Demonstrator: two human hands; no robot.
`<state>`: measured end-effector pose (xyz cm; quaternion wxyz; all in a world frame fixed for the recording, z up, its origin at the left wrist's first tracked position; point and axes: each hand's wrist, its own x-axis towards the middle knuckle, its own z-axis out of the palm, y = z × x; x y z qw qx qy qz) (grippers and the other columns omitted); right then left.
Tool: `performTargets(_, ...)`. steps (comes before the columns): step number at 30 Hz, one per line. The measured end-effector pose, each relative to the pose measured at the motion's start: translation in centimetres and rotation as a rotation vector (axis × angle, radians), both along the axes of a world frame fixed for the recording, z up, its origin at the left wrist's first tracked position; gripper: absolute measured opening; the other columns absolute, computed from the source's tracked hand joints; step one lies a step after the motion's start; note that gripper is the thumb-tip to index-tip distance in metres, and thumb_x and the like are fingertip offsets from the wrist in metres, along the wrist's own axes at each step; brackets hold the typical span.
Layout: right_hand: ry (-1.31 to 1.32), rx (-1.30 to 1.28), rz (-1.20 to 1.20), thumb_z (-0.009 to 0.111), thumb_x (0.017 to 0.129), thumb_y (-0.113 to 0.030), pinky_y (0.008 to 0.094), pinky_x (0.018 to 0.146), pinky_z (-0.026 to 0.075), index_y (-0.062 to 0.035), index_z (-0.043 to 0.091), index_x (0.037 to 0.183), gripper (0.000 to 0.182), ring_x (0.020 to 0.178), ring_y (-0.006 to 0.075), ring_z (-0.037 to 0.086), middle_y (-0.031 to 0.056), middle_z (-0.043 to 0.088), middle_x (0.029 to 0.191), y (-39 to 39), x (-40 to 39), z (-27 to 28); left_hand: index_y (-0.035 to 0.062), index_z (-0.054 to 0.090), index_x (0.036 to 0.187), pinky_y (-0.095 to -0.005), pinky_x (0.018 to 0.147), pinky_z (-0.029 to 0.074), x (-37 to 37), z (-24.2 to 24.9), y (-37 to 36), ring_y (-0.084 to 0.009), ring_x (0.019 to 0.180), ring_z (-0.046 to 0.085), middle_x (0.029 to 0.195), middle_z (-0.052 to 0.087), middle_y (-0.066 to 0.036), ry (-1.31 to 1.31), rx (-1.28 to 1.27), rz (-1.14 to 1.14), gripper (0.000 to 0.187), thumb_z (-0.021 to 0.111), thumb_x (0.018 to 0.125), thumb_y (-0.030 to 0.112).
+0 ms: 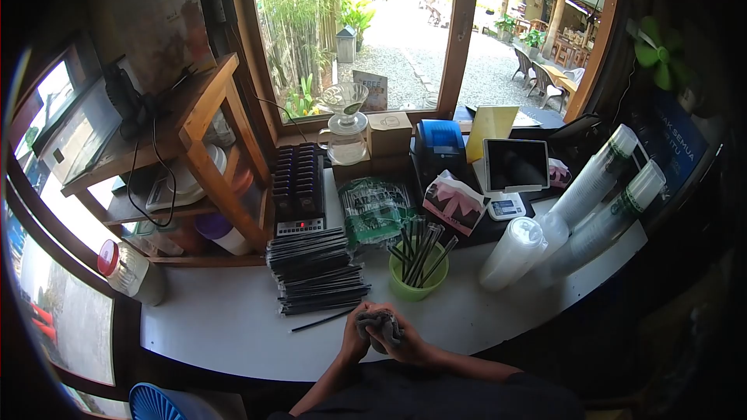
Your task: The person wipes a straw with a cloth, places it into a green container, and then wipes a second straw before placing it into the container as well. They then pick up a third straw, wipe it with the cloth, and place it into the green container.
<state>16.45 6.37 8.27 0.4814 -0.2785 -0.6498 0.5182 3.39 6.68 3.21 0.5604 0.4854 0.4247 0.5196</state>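
Close to the counter's front edge, my left hand [357, 330] and my right hand [402, 345] are together, their fingers wrapped round a bunched dark grey cloth [380, 327]. Part of the cloth is hidden under the fingers. Just beyond them stands a light green cup [421, 292] filled with several black straws [424, 249]. To the left of the cup lies a tall pile of wrapped black straws [311, 272], and one single straw [320, 321] rests on the counter beside my left hand.
Stacked plastic cups [595, 175] and lids [513, 253] stand on the right of the white counter [226, 327]. Behind are a tablet [516, 165], a blue-topped printer [441, 144], a tissue pack [455, 204] and a glass coffee server [346, 140]. A wooden shelf [210, 132] and jar [132, 272] are left.
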Motion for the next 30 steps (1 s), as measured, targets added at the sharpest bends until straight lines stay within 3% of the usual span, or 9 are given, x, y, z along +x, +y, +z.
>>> performTargets(5, 0.209, 0.034, -0.052, 0.058, 0.094, -0.005, 0.0285, 0.082, 0.045, -0.0046, 0.052, 0.115, 0.021, 0.093, 0.0126, 0.053, 0.0085, 0.055, 0.104, -0.6, 1.0, 3.8, 0.0048, 0.058, 0.094, -0.0233, 0.072, 0.044, 0.9, 0.8, 0.3, -0.0064, 0.079, 0.052, 0.088, 0.059, 0.000, 0.102, -0.050, -0.054, 0.009, 0.060, 0.091, 0.013)
performTargets(7, 0.089, 0.102, -0.080, 0.058, 0.094, -0.006, 0.0308, 0.089, 0.043, -0.0038, 0.052, 0.111, 0.018, 0.099, 0.0177, 0.055, 0.0086, 0.055, 0.107, -0.6, 0.9, 3.8, 0.0041, 0.058, 0.098, -0.0227, 0.074, 0.044, 0.9, 0.3, 0.3, -0.0061, 0.082, 0.050, 0.094, 0.058, -0.002, 0.020, -0.055, -0.076, 0.011, 0.060, 0.091, 0.012)
performTargets(10, -0.086, 0.058, -0.047, 0.059, 0.094, -0.007, 0.0320, 0.087, 0.045, -0.0035, 0.049, 0.113, 0.021, 0.097, 0.0182, 0.056, 0.0090, 0.056, 0.106, -0.6, 0.5, 0.0, 0.0034, 0.049, 0.116, -0.0301, 0.089, 0.045, 0.8, -1.5, 0.6, -0.0156, 0.102, 0.054, 0.113, 0.056, -0.013, -0.254, -0.183, -0.066, 0.034, 0.050, 0.099, 0.033)
performTargets(13, 0.098, -0.058, 0.124, 0.060, 0.092, 0.000, 0.0247, 0.082, 0.046, -0.0043, 0.050, 0.115, 0.025, 0.098, 0.0140, 0.058, 0.0072, 0.055, 0.106, -0.8, 0.5, -1.9, 0.0087, 0.041, 0.123, -0.0480, 0.108, 0.036, 1.4, 2.6, 0.2, -0.0357, 0.126, 0.046, 0.121, 0.053, -0.020, -0.922, -0.449, -0.098, 0.063, 0.022, 0.098, 0.063)
performTargets(14, 0.103, -0.012, 0.106, 0.060, 0.092, 0.000, 0.0250, 0.082, 0.046, -0.0044, 0.050, 0.115, 0.026, 0.097, 0.0138, 0.058, 0.0066, 0.055, 0.105, -0.8, 0.3, -1.6, 0.0077, 0.037, 0.127, -0.0547, 0.113, 0.027, 1.1, 2.7, 0.2, -0.0429, 0.134, 0.036, 0.128, 0.048, -0.025, -0.953, -0.450, -0.085, 0.075, 0.014, 0.093, 0.070)
performTargets(20, 0.076, 0.168, -0.004, 0.059, 0.093, 0.001, 0.0252, 0.079, 0.047, -0.0045, 0.049, 0.114, 0.024, 0.092, 0.0130, 0.058, 0.0044, 0.055, 0.101, -0.5, -0.5, -0.2, 0.0050, 0.032, 0.136, -0.0521, 0.115, 0.023, 0.5, 5.1, -0.1, -0.0392, 0.136, 0.034, 0.136, 0.043, -0.025, -1.075, -0.258, -0.195, 0.087, 0.015, 0.089, 0.076)
performTargets(24, 0.173, -0.184, 0.089, 0.055, 0.097, -0.008, 0.0254, 0.071, 0.045, -0.0045, 0.049, 0.114, 0.018, 0.082, 0.0113, 0.055, 0.0037, 0.054, 0.093, 0.2, -0.5, -2.6, 0.0036, 0.016, 0.146, -0.0446, 0.117, 0.015, -1.2, 2.8, 0.7, -0.0369, 0.144, 0.017, 0.147, 0.028, -0.021, -0.175, 0.005, -0.087, 0.096, 0.023, 0.086, 0.079)
performTargets(27, 0.107, -0.297, 0.143, 0.053, 0.099, -0.012, 0.0243, 0.064, 0.041, -0.0042, 0.049, 0.113, 0.016, 0.075, 0.0090, 0.051, 0.0016, 0.053, 0.087, 0.9, -0.2, -2.9, 0.0036, 0.046, 0.135, -0.0409, 0.105, 0.033, -2.4, 7.1, -0.1, -0.0328, 0.126, 0.039, 0.132, 0.041, -0.018, 0.273, 0.460, 0.126, 0.071, 0.047, 0.093, 0.061)
performTargets(30, -0.051, -0.268, 0.148, 0.054, 0.098, -0.010, 0.0245, 0.067, 0.041, -0.0038, 0.050, 0.113, 0.016, 0.078, 0.0095, 0.051, 0.0014, 0.054, 0.089, 0.1, 0.0, -1.7, 0.0079, 0.072, 0.098, -0.0369, 0.085, 0.046, -3.8, 7.5, 0.1, -0.0247, 0.100, 0.055, 0.102, 0.055, -0.010, 0.613, 0.589, 0.060, 0.022, 0.074, 0.082, 0.023)
